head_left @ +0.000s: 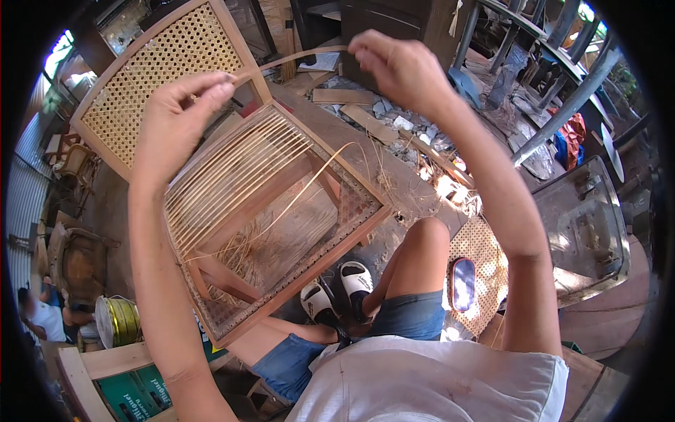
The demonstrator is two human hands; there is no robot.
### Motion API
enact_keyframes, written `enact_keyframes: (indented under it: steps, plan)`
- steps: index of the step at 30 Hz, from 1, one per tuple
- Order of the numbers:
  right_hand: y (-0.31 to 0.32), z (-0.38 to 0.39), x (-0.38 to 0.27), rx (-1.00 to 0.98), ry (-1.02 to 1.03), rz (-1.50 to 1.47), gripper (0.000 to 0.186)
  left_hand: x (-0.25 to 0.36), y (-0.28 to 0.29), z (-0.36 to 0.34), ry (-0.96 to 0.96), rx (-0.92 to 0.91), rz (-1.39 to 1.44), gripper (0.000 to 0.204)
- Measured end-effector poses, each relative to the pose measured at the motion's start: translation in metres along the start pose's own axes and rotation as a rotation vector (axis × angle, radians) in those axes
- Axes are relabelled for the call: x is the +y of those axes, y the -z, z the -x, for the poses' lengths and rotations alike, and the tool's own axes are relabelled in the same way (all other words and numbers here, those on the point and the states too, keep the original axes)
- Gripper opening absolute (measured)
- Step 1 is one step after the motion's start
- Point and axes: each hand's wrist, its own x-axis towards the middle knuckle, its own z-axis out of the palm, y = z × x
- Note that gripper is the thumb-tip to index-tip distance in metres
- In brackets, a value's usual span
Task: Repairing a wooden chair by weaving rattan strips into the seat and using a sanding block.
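Observation:
A wooden chair lies before me, with a woven cane back (162,74) and a seat frame (295,285) strung partly with parallel cane strands (239,169). Loose strands trail over the seat's open part. My left hand (186,116) is raised by the chair back, thumb and fingers pinched on a thin cane strip (295,55). My right hand (394,67) is higher and to the right, fingers closed on the same strip, which stretches in a slight arch between both hands.
Scrap boards (362,116) and debris lie on the floor. At right are a cane sheet (478,246) with an oblong case (463,281), metal poles (534,137) and a grey tray-like piece (583,218). At left are a yellow can (116,320), another person (46,313) and a green crate (133,387).

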Motion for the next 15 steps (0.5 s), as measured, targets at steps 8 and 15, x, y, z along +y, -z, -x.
enact_keyframes:
  steps: [8,15]
  plan:
    - [-0.085,0.065,0.004,-0.007,-0.141,-0.329,0.013,-0.013,-0.039,0.003,0.017,-0.061,-0.239,0.023]
    - [-0.120,0.060,0.028,-0.060,-0.339,-0.267,0.022,-0.014,-0.047,0.029,-0.225,0.106,-0.484,0.029]
